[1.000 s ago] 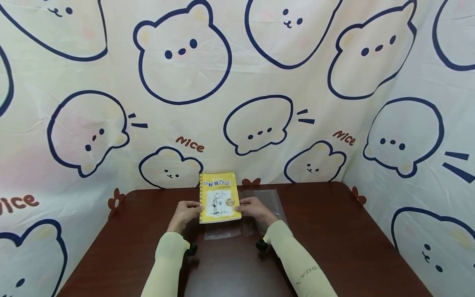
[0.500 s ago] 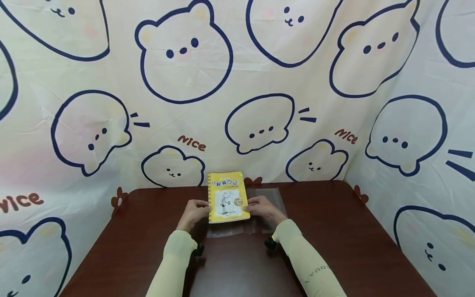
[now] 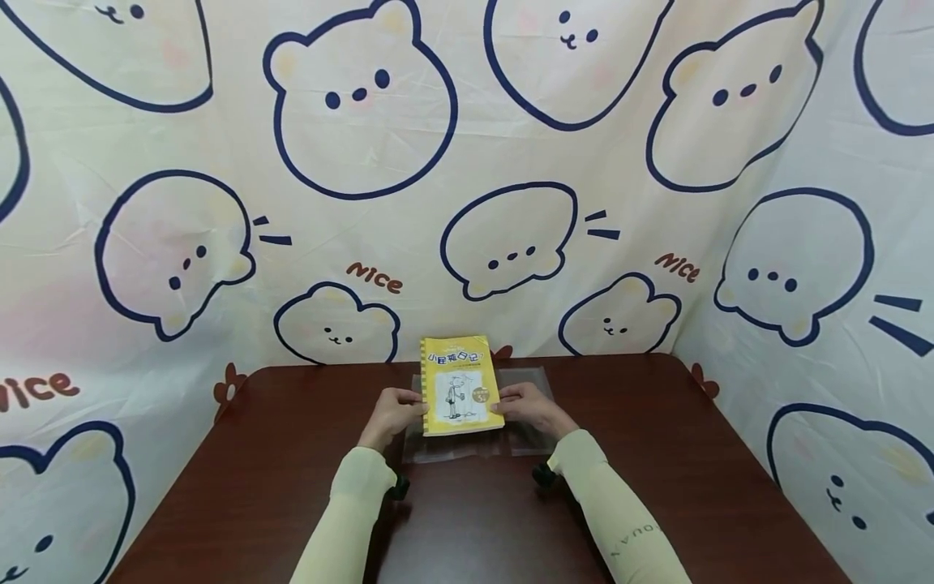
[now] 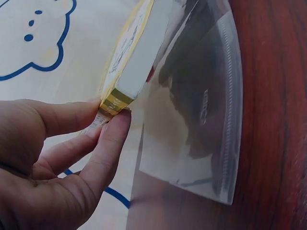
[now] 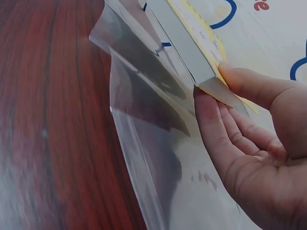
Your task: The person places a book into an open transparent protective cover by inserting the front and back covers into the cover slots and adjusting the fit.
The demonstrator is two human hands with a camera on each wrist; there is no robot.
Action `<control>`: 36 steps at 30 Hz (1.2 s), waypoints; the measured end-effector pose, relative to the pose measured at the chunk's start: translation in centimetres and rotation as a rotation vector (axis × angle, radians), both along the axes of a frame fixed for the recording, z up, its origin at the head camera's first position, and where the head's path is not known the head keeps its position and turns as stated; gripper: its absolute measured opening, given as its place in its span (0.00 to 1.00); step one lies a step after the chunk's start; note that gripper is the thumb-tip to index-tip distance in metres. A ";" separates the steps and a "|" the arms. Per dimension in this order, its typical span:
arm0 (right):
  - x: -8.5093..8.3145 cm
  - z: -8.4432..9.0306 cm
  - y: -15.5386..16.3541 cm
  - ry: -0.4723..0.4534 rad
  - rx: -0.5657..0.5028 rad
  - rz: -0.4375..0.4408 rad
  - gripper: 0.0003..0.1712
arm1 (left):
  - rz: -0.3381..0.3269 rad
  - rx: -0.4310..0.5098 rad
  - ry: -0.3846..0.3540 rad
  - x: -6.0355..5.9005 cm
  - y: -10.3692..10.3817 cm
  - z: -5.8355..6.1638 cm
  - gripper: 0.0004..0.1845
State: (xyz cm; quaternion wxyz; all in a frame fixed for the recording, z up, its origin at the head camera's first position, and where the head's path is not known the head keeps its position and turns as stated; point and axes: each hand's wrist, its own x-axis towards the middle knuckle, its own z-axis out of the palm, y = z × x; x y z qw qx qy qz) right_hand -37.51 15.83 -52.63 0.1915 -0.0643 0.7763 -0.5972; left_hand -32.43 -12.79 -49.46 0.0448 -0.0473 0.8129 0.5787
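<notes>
A yellow spiral-bound book (image 3: pixel 461 387) with a cartoon figure on its cover is held just above a clear plastic bag (image 3: pixel 529 380) that lies flat on the dark red-brown table (image 3: pixel 657 454). My left hand (image 3: pixel 395 410) pinches the book's bound left edge (image 4: pixel 115 101) between thumb and fingers. My right hand (image 3: pixel 531 408) pinches its right lower corner (image 5: pixel 217 85) the same way. The clear plastic bag (image 4: pixel 201 120) shows below the book in both wrist views, its edge (image 5: pixel 129 139) lifted a little off the wood.
A cream cloth (image 3: pixel 511 162) printed with bear faces hangs behind and to both sides of the table. Bare table surface (image 3: pixel 255 487) lies to the left, right and front of the bag. Both forearms wear pale yellow sleeves.
Both hands have carried the book to the right, so it now hangs over the middle of the clear bag. The grips are unchanged.
</notes>
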 end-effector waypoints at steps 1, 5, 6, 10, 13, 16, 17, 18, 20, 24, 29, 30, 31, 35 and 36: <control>0.0 0.0 0.2 -0.005 0.000 -0.002 0.31 | -0.004 0.000 0.005 0.0 0.2 -0.1 0.13; 0.0 0.0 1.1 -0.007 0.000 -0.005 0.32 | -0.020 0.009 0.004 0.1 1.1 -0.2 0.13; 0.1 0.0 1.4 -0.009 0.000 -0.007 0.31 | -0.024 0.013 0.004 0.1 1.3 -0.3 0.14; 0.2 0.0 2.1 -0.008 0.025 -0.018 0.31 | -0.029 0.002 0.000 0.2 1.9 -0.4 0.14; 0.3 -0.2 2.6 -0.017 0.043 -0.028 0.32 | -0.031 -0.024 -0.005 0.2 2.4 -0.4 0.14; 0.3 -0.4 3.2 -0.023 0.044 -0.037 0.34 | -0.042 -0.035 -0.011 0.2 2.9 -0.3 0.15; 0.3 -0.5 3.4 -0.026 0.040 -0.042 0.34 | -0.046 -0.038 -0.011 0.2 3.0 -0.3 0.15; 0.2 -0.6 3.6 -0.025 0.038 -0.047 0.34 | -0.052 -0.039 -0.010 0.1 3.2 -0.3 0.15; 0.2 -0.7 4.1 -0.024 0.040 -0.053 0.34 | -0.057 -0.035 -0.011 0.1 3.5 -0.2 0.14; 0.2 -0.8 4.9 -0.013 0.049 -0.057 0.34 | -0.060 -0.022 -0.008 -0.1 4.2 -0.3 0.13; 0.4 -0.5 5.6 -0.013 0.038 -0.069 0.33 | -0.071 -0.014 -0.005 -0.3 4.9 -0.4 0.14; 0.5 -0.5 5.7 -0.013 0.039 -0.071 0.32 | -0.076 -0.012 -0.004 -0.3 5.1 -0.4 0.13; 0.5 -0.4 5.9 -0.015 0.040 -0.072 0.32 | -0.079 -0.011 -0.005 -0.3 5.2 -0.3 0.13; 0.6 -0.4 6.4 -0.015 0.045 -0.068 0.32 | -0.086 -0.009 -0.004 -0.1 5.6 -0.1 0.13; 0.7 -0.3 6.5 -0.014 0.047 -0.066 0.32 | -0.086 -0.008 -0.007 -0.1 5.7 0.0 0.13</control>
